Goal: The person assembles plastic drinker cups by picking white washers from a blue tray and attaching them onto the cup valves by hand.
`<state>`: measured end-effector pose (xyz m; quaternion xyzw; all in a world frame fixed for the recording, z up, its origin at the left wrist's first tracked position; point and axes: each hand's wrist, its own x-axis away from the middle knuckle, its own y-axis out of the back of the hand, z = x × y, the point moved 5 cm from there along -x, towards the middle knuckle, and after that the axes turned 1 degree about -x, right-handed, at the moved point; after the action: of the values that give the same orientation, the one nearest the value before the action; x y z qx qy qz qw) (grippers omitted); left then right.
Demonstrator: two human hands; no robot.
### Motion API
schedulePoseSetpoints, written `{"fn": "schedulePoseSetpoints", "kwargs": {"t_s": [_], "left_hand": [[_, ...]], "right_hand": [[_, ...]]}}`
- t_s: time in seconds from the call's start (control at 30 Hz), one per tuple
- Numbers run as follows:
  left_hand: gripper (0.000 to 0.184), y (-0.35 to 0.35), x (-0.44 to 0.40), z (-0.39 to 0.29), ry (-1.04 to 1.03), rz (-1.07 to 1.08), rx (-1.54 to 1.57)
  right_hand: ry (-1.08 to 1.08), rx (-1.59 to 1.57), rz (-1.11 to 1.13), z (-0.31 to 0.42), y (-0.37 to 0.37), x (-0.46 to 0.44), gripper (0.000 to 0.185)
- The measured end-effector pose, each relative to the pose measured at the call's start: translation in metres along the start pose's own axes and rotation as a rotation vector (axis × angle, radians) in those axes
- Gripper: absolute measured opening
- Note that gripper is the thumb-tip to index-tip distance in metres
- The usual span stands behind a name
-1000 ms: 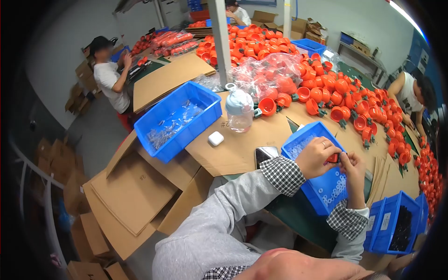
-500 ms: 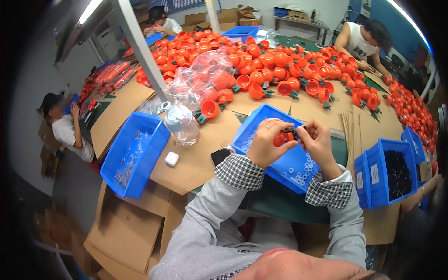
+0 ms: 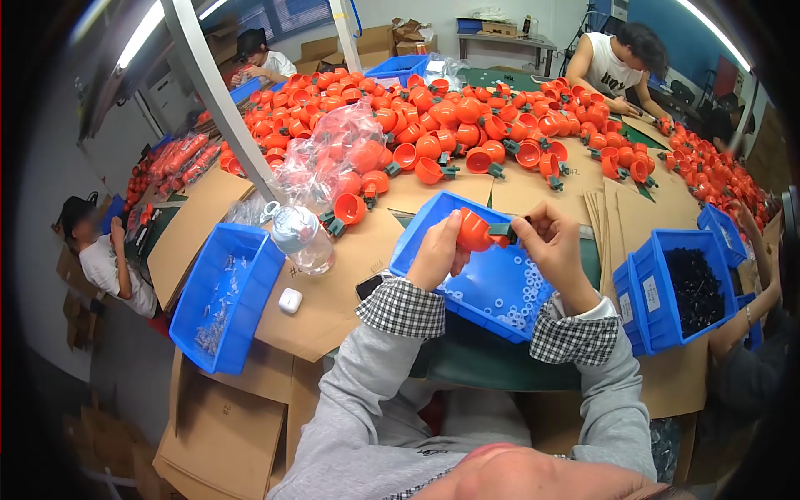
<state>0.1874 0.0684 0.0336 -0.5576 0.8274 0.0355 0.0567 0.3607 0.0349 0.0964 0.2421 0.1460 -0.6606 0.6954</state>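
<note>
My left hand (image 3: 437, 254) grips an orange plastic cup (image 3: 475, 232) with a dark green fitting (image 3: 500, 229) pointing to the right. My right hand (image 3: 552, 246) has thumb and fingers pinched at the end of that fitting, where a small black part (image 3: 526, 220) shows between the fingertips; its exact shape is hidden. Both hands are above a blue bin (image 3: 406, 250) with white ring washers (image 3: 530, 287) lying mostly on its right side.
A large heap of orange cups (image 3: 450, 125) covers the table's far side. To the left stand a clear bottle (image 3: 302, 240), a white earbud case (image 3: 290, 301) and a blue bin (image 3: 193, 279) of small clear parts. Black pieces (image 3: 696, 287) fill a bin at right. Co-workers (image 3: 612, 71) sit around.
The orange cup has turned and now shows more of its side, with its green fitting toward my right hand. My left hand has shifted its grip to the cup's left side. The camera view has shifted.
</note>
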Motion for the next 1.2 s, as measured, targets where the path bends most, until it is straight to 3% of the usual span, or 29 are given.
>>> {"fn": "schedulePoseSetpoints", "kwargs": {"t_s": [0.13,0.17,0.23,0.37,0.6,0.7,0.93,1.2], "left_hand": [[0.041,-0.009,0.004,-0.013,-0.124,-0.028,0.073],[0.039,-0.011,0.005,-0.018,-0.236,-0.019,0.078],[0.057,-0.011,0.008,-0.026,-0.343,-0.014,0.111],[0.062,-0.012,0.007,-0.027,-0.430,0.028,0.160],[0.054,-0.014,0.006,-0.020,-0.323,-0.010,0.200],[0.053,-0.010,0.006,-0.020,-0.285,-0.085,0.199],[0.054,-0.007,0.007,-0.022,-0.356,-0.098,0.233],[0.053,-0.007,0.008,-0.023,-0.350,-0.089,0.228]], "right_hand": [[-0.246,-0.243,-0.063,-0.006,0.011,-0.005,0.019],[-0.278,-0.285,-0.078,-0.008,0.012,-0.006,0.021],[-0.346,-0.363,-0.064,-0.016,0.015,-0.008,0.021],[-0.471,-0.598,0.032,-0.028,0.016,-0.009,0.020],[-0.225,-0.278,-0.088,-0.013,0.022,-0.011,0.019],[-0.091,-0.120,0.013,-0.009,0.018,-0.011,0.012],[-0.123,-0.143,0.109,-0.005,0.021,-0.015,0.013],[-0.043,-0.013,0.012,-0.004,0.029,-0.014,0.016]]}}
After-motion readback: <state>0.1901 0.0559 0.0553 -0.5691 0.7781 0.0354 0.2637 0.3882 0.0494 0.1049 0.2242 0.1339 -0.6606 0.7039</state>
